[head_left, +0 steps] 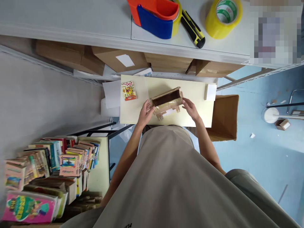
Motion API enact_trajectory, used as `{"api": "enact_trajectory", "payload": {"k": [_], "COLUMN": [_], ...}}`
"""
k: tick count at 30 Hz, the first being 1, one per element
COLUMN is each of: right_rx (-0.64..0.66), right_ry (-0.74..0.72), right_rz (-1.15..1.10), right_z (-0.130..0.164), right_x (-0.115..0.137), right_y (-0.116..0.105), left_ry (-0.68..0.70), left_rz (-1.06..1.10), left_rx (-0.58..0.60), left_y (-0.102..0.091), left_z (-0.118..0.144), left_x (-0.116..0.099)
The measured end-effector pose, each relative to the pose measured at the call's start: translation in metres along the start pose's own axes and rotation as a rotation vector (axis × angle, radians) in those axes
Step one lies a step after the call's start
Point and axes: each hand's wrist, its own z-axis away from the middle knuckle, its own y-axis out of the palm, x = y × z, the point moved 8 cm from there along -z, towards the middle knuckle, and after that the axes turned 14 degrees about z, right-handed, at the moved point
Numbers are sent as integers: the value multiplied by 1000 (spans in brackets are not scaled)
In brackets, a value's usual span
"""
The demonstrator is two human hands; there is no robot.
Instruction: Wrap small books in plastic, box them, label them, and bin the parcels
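Observation:
A small cardboard box [167,103] with clear tape along its side stands tilted over the pale table [198,104], its dark inside showing through the open top. Its left end is gripped by my left hand [145,113], thumb and fingers at the corner. My right hand [190,109] has its fingertips on the opposite end. Torn flaps and a white label show along the box's near side. To the left on the table lies a small, colourful picture booklet or card pack [129,91].
A white stack of paper [211,92] sits at the table's right edge, beside a large open carton [225,117]. On the shelf above are a tape dispenser [154,19], a box cutter [193,29] and a yellow tape roll [223,20]. Books [68,164] crowd the lower left.

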Motion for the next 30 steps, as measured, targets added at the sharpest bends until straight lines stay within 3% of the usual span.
{"api": "enact_trajectory", "payload": {"k": [5, 12, 16, 22, 30], "right_rx": [-47, -67, -157, -123, -101], "right_ry": [-16, -42, -113, -160, -91], "right_rz": [64, 187, 272, 340, 221], "right_z": [-20, 6, -1, -24, 7], "right_x": [-3, -10, -15, -12, -17], "right_y": [6, 4, -3, -2, -5], "left_ry": [50, 152, 93, 50, 48], "left_rz": [-123, -235, -179, -346, -345], "left_rx": [6, 82, 8, -66, -105], "left_y": [4, 6, 14, 20, 27], "left_z": [-16, -11, -3, 25, 21], "left_x": [-10, -20, -9, -12, -23]}}
